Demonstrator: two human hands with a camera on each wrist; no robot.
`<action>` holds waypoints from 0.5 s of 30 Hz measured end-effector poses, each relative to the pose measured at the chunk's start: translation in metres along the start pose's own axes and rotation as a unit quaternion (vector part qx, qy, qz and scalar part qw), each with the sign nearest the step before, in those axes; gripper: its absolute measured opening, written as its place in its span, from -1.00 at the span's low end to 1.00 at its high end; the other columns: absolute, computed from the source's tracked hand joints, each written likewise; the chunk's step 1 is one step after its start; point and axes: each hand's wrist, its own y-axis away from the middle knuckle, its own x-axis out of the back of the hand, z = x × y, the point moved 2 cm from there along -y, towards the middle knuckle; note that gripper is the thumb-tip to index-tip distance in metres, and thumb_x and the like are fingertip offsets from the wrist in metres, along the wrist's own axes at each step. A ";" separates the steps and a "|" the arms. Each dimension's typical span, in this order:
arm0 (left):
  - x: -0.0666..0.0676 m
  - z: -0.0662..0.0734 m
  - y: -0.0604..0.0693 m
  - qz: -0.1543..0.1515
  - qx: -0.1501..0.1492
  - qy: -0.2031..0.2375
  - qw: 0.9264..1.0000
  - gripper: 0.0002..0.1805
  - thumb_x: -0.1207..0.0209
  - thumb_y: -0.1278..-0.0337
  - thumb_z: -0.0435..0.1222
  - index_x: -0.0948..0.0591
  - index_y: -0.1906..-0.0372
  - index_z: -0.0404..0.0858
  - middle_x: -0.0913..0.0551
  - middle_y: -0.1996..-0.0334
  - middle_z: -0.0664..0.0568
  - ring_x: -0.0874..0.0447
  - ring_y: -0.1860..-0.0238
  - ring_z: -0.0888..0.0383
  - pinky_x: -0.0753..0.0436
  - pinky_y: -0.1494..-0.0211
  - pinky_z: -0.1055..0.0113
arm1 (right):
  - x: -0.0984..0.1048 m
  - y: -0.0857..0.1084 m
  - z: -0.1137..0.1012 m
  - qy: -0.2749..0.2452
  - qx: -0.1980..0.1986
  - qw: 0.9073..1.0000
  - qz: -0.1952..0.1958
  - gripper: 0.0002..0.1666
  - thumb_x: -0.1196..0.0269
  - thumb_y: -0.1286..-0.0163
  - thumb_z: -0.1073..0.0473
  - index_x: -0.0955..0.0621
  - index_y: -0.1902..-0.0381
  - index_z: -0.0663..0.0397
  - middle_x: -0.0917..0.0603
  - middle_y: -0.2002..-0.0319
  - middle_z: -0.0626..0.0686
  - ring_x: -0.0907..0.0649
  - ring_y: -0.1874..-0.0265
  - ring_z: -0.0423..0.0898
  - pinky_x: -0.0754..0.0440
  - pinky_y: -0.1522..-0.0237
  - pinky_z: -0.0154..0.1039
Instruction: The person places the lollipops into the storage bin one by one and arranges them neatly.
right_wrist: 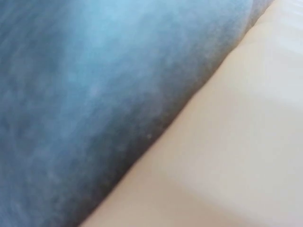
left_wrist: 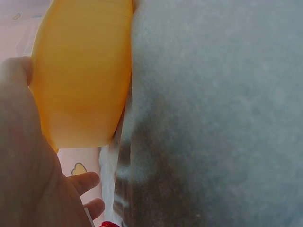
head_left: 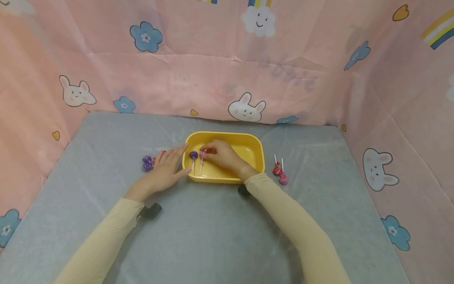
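In the head view my right hand reaches into a yellow plastic tray and pinches a pink-wrapped lollipop by its candy end. A purple lollipop lies in the tray just left of it. My left hand has its fingers extended, its fingertips and thumb at the tray's left rim. The left wrist view shows the thumb against the tray wall. Under and beside the left hand are purple lollipops and a red one, partly covered. The right wrist view is blurred and hides the fingers.
Right of the tray, a red lollipop and a pink-red one lie side by side on the grey cloth. A pink patterned curtain rises behind the table and along both sides.
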 end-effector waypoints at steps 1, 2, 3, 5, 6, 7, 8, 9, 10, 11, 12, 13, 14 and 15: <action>0.000 0.000 0.000 0.000 0.000 -0.001 1.000 -0.09 0.09 -0.40 0.23 0.33 -0.59 0.17 0.12 -0.63 -0.08 0.22 -0.60 -0.29 0.40 -0.57 -0.28 | 0.000 0.000 0.000 0.002 0.002 1.000 -0.001 -0.66 -0.30 -0.38 -0.01 -0.70 -0.09 -0.14 -0.62 0.17 -0.08 -0.55 0.12 -0.14 -0.57 -0.07 -0.24; 0.000 0.000 0.000 0.000 0.000 -0.001 1.000 -0.09 0.10 -0.40 0.23 0.33 -0.59 0.17 0.12 -0.63 -0.08 0.22 -0.60 -0.29 0.40 -0.57 -0.28 | 0.000 0.000 -0.001 0.003 0.005 1.000 -0.003 -0.65 -0.29 -0.39 -0.01 -0.70 -0.09 -0.14 -0.62 0.18 -0.08 -0.54 0.13 -0.14 -0.56 -0.05 -0.25; 0.000 -0.001 0.000 0.000 0.000 -0.001 1.000 -0.09 0.10 -0.39 0.24 0.33 -0.59 0.17 0.12 -0.63 -0.08 0.22 -0.60 -0.29 0.40 -0.57 -0.28 | 0.000 0.001 -0.001 0.003 0.007 1.000 -0.005 -0.65 -0.29 -0.39 -0.01 -0.70 -0.10 -0.15 -0.62 0.19 -0.07 -0.54 0.14 -0.13 -0.56 -0.02 -0.25; -0.001 -0.001 0.000 0.000 0.000 -0.002 1.000 -0.09 0.09 -0.39 0.24 0.33 -0.59 0.17 0.11 -0.63 -0.09 0.21 -0.60 -0.29 0.40 -0.56 -0.28 | 0.000 0.001 -0.002 0.005 0.011 1.000 -0.008 -0.65 -0.28 -0.40 -0.01 -0.69 -0.11 -0.16 -0.61 0.20 -0.07 -0.54 0.15 -0.13 -0.54 0.02 -0.27; -0.001 -0.001 0.000 0.000 0.001 -0.003 1.000 -0.09 0.09 -0.39 0.24 0.33 -0.59 0.18 0.10 -0.63 -0.09 0.21 -0.60 -0.29 0.40 -0.56 -0.28 | -0.001 0.001 -0.002 0.006 0.011 1.000 -0.009 -0.65 -0.27 -0.40 -0.01 -0.69 -0.11 -0.16 -0.61 0.20 -0.07 -0.53 0.16 -0.13 -0.54 0.03 -0.27; -0.001 -0.001 0.000 0.001 0.001 -0.003 1.000 -0.09 0.09 -0.39 0.24 0.33 -0.59 0.18 0.10 -0.62 -0.09 0.21 -0.60 -0.28 0.40 -0.56 -0.28 | -0.001 0.001 -0.002 0.006 0.011 1.000 -0.010 -0.64 -0.27 -0.40 -0.01 -0.69 -0.12 -0.17 -0.61 0.20 -0.08 -0.53 0.15 -0.13 -0.54 0.04 -0.28; -0.001 -0.001 0.000 0.001 0.001 -0.003 1.000 -0.09 0.09 -0.39 0.24 0.33 -0.59 0.18 0.10 -0.62 -0.09 0.20 -0.60 -0.28 0.40 -0.57 -0.28 | -0.001 0.002 -0.002 0.005 0.011 1.000 -0.011 -0.64 -0.27 -0.40 -0.01 -0.68 -0.12 -0.17 -0.61 0.19 -0.08 -0.53 0.15 -0.13 -0.54 0.04 -0.28; -0.001 0.000 0.000 0.001 0.002 -0.002 1.000 -0.09 0.09 -0.39 0.24 0.33 -0.59 0.19 0.09 -0.62 -0.10 0.20 -0.60 -0.28 0.40 -0.57 -0.28 | -0.001 0.002 -0.002 0.004 0.009 1.000 -0.010 -0.64 -0.28 -0.40 -0.01 -0.68 -0.12 -0.17 -0.61 0.19 -0.08 -0.54 0.15 -0.13 -0.54 0.04 -0.28; -0.001 0.000 0.000 0.001 0.002 -0.003 1.000 -0.09 0.09 -0.39 0.23 0.33 -0.59 0.19 0.09 -0.62 -0.10 0.20 -0.60 -0.28 0.40 -0.57 -0.28 | -0.001 0.002 -0.002 0.003 0.009 1.000 -0.010 -0.64 -0.28 -0.39 0.00 -0.68 -0.13 -0.16 -0.62 0.18 -0.08 -0.54 0.15 -0.13 -0.55 0.03 -0.28; -0.001 0.000 0.000 0.001 0.002 -0.002 1.000 -0.09 0.09 -0.39 0.23 0.33 -0.59 0.18 0.09 -0.62 -0.10 0.20 -0.60 -0.28 0.40 -0.57 -0.28 | -0.001 0.002 -0.002 0.001 0.008 1.000 -0.009 -0.63 -0.29 -0.39 0.00 -0.67 -0.13 -0.15 -0.62 0.17 -0.08 -0.54 0.14 -0.13 -0.55 0.02 -0.28; -0.001 0.000 0.000 0.002 0.002 -0.003 1.000 -0.09 0.09 -0.39 0.23 0.33 -0.59 0.18 0.09 -0.62 -0.10 0.20 -0.60 -0.28 0.40 -0.57 -0.28 | 0.000 0.001 -0.002 -0.001 0.008 1.000 -0.009 -0.62 -0.29 -0.39 0.00 -0.67 -0.13 -0.13 -0.63 0.16 -0.07 -0.55 0.14 -0.13 -0.56 0.01 -0.27; -0.001 0.000 0.000 0.002 0.003 -0.002 1.000 -0.09 0.09 -0.39 0.23 0.33 -0.59 0.18 0.09 -0.62 -0.10 0.20 -0.60 -0.28 0.40 -0.57 -0.28 | 0.000 0.001 -0.002 -0.003 0.007 1.000 -0.008 -0.62 -0.30 -0.38 0.01 -0.66 -0.14 -0.12 -0.63 0.15 -0.07 -0.55 0.13 -0.12 -0.57 -0.01 -0.26; -0.001 0.000 0.000 0.001 0.003 -0.002 1.000 -0.09 0.09 -0.39 0.23 0.33 -0.59 0.18 0.09 -0.62 -0.10 0.19 -0.60 -0.28 0.39 -0.57 -0.28 | 0.000 0.001 -0.001 -0.004 0.005 1.000 -0.008 -0.61 -0.30 -0.38 0.00 -0.66 -0.14 -0.11 -0.64 0.15 -0.06 -0.55 0.13 -0.12 -0.57 -0.02 -0.26; -0.001 0.000 0.000 0.001 0.003 -0.002 1.000 -0.09 0.09 -0.39 0.23 0.33 -0.59 0.18 0.09 -0.62 -0.10 0.19 -0.60 -0.28 0.39 -0.57 -0.28 | 0.000 0.001 -0.001 -0.005 0.003 1.000 -0.007 -0.60 -0.30 -0.38 0.00 -0.65 -0.14 -0.10 -0.64 0.14 -0.06 -0.55 0.12 -0.12 -0.57 -0.03 -0.26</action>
